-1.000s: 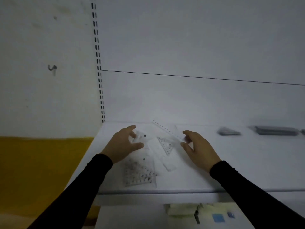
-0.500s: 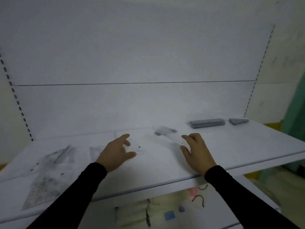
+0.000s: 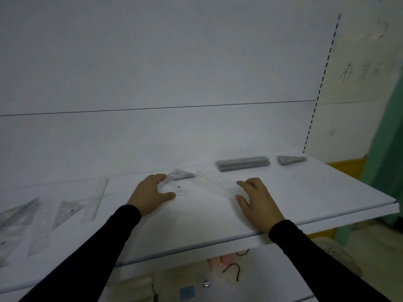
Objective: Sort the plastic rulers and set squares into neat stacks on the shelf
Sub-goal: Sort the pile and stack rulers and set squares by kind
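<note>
White shelf (image 3: 305,192) against white back panel. Right hand (image 3: 257,201) pinches near end of clear plastic ruler (image 3: 216,182), long axis running from near right to far left. Left hand (image 3: 150,192) curls round clear set square (image 3: 174,184), corner pointing far. Grey ruler stack (image 3: 243,163) far right; loose clear rulers (image 3: 93,201) left.

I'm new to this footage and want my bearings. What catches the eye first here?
Two hands in black sleeves reach over a white shelf: the left hand holds a clear set square, the right hand pinches a clear ruler. Grey stacks sit neatly at back right, while loose clear pieces lie scattered left.
</note>
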